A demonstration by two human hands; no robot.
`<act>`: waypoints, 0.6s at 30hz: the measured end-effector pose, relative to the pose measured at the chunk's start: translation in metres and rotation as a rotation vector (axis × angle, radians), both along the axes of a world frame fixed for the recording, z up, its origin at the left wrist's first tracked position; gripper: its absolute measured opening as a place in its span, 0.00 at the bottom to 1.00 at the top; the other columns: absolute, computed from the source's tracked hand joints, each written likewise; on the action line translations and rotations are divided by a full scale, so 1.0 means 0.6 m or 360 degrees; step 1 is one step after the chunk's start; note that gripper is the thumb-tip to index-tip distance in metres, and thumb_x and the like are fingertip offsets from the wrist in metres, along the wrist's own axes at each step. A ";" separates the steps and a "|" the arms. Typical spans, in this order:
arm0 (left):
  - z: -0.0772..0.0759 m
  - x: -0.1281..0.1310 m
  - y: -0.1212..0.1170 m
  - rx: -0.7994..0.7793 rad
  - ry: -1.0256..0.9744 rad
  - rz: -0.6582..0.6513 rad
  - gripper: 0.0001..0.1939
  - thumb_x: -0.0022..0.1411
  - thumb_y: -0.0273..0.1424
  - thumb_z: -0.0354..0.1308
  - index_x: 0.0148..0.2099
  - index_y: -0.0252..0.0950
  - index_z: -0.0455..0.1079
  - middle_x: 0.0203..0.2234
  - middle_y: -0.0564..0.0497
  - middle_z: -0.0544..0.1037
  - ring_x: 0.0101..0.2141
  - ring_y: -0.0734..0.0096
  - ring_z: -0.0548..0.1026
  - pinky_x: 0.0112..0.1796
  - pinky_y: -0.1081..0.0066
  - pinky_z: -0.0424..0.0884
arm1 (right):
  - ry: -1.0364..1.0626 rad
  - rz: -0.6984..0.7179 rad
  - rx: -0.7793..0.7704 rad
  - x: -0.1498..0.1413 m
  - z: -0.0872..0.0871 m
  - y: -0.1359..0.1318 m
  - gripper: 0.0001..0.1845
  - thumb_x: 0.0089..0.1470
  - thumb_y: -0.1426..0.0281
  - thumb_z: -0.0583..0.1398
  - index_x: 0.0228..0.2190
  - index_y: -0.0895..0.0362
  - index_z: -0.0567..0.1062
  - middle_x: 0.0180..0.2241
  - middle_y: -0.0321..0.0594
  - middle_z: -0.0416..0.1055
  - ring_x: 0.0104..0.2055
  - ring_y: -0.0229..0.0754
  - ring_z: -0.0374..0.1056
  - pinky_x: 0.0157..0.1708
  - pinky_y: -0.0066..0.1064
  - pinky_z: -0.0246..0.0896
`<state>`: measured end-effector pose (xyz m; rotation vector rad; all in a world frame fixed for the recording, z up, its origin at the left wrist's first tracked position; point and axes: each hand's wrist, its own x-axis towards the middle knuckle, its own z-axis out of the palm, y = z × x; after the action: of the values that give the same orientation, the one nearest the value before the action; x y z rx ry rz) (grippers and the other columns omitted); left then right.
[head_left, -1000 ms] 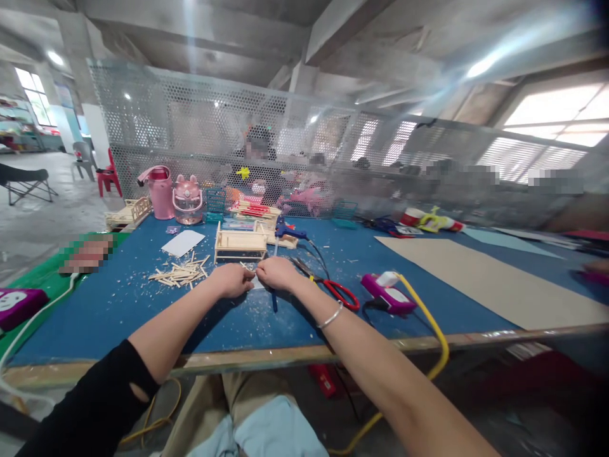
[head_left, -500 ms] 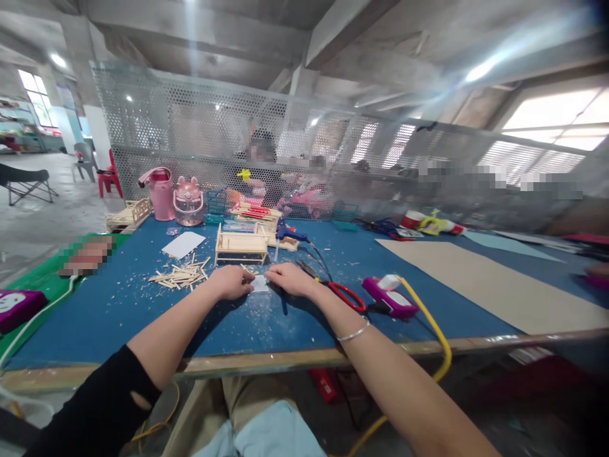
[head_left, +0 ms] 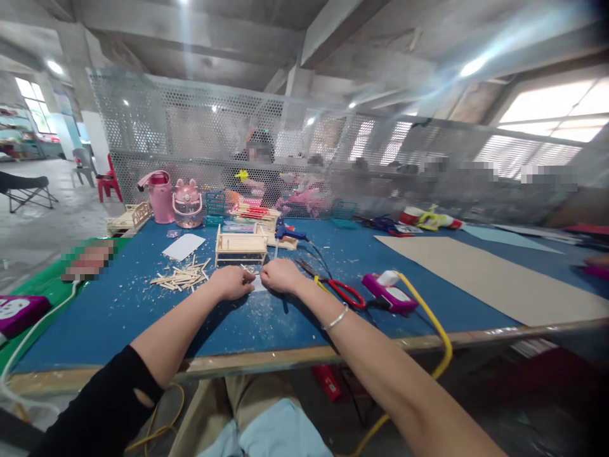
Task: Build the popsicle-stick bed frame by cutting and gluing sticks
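Observation:
My left hand (head_left: 232, 282) rests on the blue table with fingers pinched at the left edge of a small white piece (head_left: 259, 284), which looks like paper or card. Curled in from the other side, my right hand (head_left: 281, 275) touches the piece's right edge; whatever its fingertips hold is hidden. Just behind the hands stands a small frame of wooden sticks (head_left: 241, 244). Loose wooden sticks (head_left: 183, 275) lie in a pile to the left. A blue glue gun (head_left: 288, 231) sits behind my right hand, and red-handled pliers (head_left: 347, 294) lie to its right.
A purple power strip (head_left: 389, 295) with a yellow cable (head_left: 428, 311) is at the right. A large beige sheet (head_left: 476, 273) covers the right side. White card (head_left: 184, 246), a pink cup (head_left: 160, 200) and a clear pink bottle (head_left: 187, 206) stand left, before a perforated screen (head_left: 200, 127).
My right hand has shifted slightly left, its fingers now more curled and covering more of the white piece. My left hand stays about where it was.

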<state>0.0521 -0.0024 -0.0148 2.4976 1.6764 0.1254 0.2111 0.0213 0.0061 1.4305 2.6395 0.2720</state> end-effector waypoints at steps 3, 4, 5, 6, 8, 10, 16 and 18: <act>0.001 0.000 0.000 -0.0010 0.0004 -0.0019 0.20 0.56 0.42 0.47 0.50 0.47 0.68 0.39 0.50 0.77 0.41 0.62 0.74 0.37 0.71 0.67 | -0.0024 0.0016 -0.0050 -0.004 -0.001 0.007 0.18 0.51 0.66 0.50 0.31 0.57 0.78 0.35 0.48 0.75 0.38 0.46 0.70 0.33 0.28 0.60; 0.002 0.001 0.000 -0.0010 0.0004 -0.0025 0.20 0.56 0.42 0.47 0.49 0.47 0.68 0.38 0.50 0.77 0.40 0.62 0.74 0.37 0.71 0.67 | -0.0024 0.0009 -0.0050 -0.005 -0.001 0.008 0.19 0.52 0.65 0.49 0.32 0.57 0.78 0.35 0.48 0.75 0.38 0.46 0.70 0.33 0.28 0.60; 0.002 0.001 0.000 -0.0007 0.0005 -0.0024 0.19 0.56 0.42 0.47 0.48 0.46 0.69 0.38 0.50 0.77 0.40 0.62 0.74 0.37 0.71 0.67 | -0.0020 -0.0007 -0.0039 -0.005 -0.001 0.010 0.20 0.53 0.65 0.48 0.32 0.58 0.77 0.36 0.49 0.75 0.38 0.46 0.70 0.33 0.29 0.60; 0.002 0.001 0.000 -0.0004 0.0005 -0.0019 0.19 0.56 0.42 0.47 0.47 0.46 0.69 0.38 0.50 0.77 0.40 0.62 0.74 0.37 0.70 0.67 | -0.0015 -0.0026 -0.0019 -0.006 -0.002 0.011 0.22 0.54 0.65 0.46 0.33 0.58 0.77 0.36 0.50 0.74 0.39 0.47 0.70 0.33 0.30 0.60; 0.003 0.001 -0.001 -0.0005 0.0004 -0.0008 0.19 0.56 0.42 0.47 0.48 0.46 0.69 0.38 0.49 0.77 0.41 0.61 0.73 0.37 0.70 0.67 | -0.0008 -0.0045 0.0015 -0.006 -0.003 0.011 0.23 0.56 0.65 0.44 0.34 0.60 0.77 0.38 0.52 0.74 0.41 0.49 0.70 0.35 0.32 0.60; 0.003 0.001 0.000 -0.0015 -0.0002 -0.0007 0.20 0.56 0.42 0.47 0.49 0.47 0.68 0.38 0.50 0.77 0.40 0.62 0.74 0.37 0.70 0.67 | -0.0011 -0.0022 0.0011 -0.007 -0.004 0.009 0.23 0.55 0.64 0.45 0.34 0.59 0.77 0.37 0.51 0.74 0.41 0.49 0.70 0.36 0.32 0.60; 0.001 0.000 0.001 -0.0025 0.0001 -0.0009 0.19 0.56 0.42 0.48 0.48 0.47 0.68 0.37 0.50 0.77 0.41 0.62 0.74 0.37 0.71 0.67 | 0.0033 -0.0042 0.0034 -0.011 -0.012 0.013 0.23 0.57 0.64 0.44 0.36 0.57 0.76 0.39 0.49 0.74 0.42 0.46 0.69 0.37 0.30 0.60; 0.000 -0.001 0.002 -0.0023 0.0003 -0.0014 0.19 0.56 0.42 0.47 0.48 0.47 0.69 0.37 0.50 0.78 0.41 0.62 0.74 0.37 0.70 0.67 | 0.0052 -0.0048 0.0042 -0.010 -0.015 0.015 0.22 0.57 0.63 0.44 0.36 0.57 0.76 0.38 0.48 0.74 0.42 0.45 0.69 0.37 0.29 0.60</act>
<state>0.0516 -0.0014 -0.0146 2.4953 1.6608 0.1097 0.2054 0.0305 -0.0026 1.4941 2.6472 0.2837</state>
